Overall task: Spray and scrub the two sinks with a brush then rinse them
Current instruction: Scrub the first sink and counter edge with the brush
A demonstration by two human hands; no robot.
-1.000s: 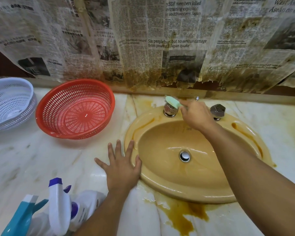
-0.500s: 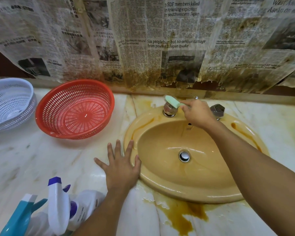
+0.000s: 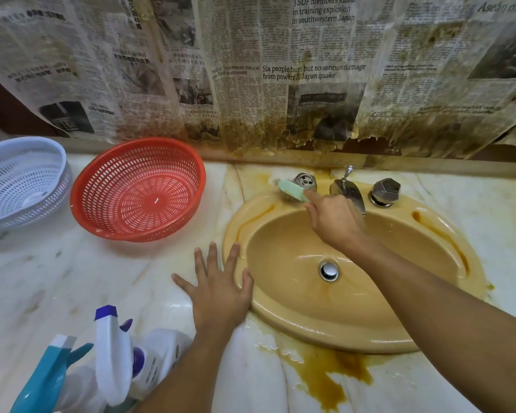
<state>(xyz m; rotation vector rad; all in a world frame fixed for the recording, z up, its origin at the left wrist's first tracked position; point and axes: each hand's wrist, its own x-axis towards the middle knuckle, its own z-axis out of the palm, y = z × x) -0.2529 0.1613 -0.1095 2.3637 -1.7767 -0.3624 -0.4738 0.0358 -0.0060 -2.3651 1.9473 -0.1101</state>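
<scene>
a white spray bottle (image 3: 113, 353) and a teal spray bottle (image 3: 45, 380) stand at the near left, their bases cut off by the frame. the left hand (image 3: 218, 296) lies flat, fingers spread, on the marble counter (image 3: 72, 278), with its thumb side on the rim of the sink (image 3: 325, 335). a brown puddle (image 3: 334, 374) stains the counter in front.

the right hand (image 3: 334, 222) grips the green brush (image 3: 292, 190), hiding most of the handle. the blurred bristles are at the back-left rim beside the left tap knob (image 3: 305, 180).

further back sit a red basket (image 3: 137, 189) and a white basket (image 3: 21, 180), the white one cut off at left. stained newspaper (image 3: 251, 70) covers the wall.
</scene>
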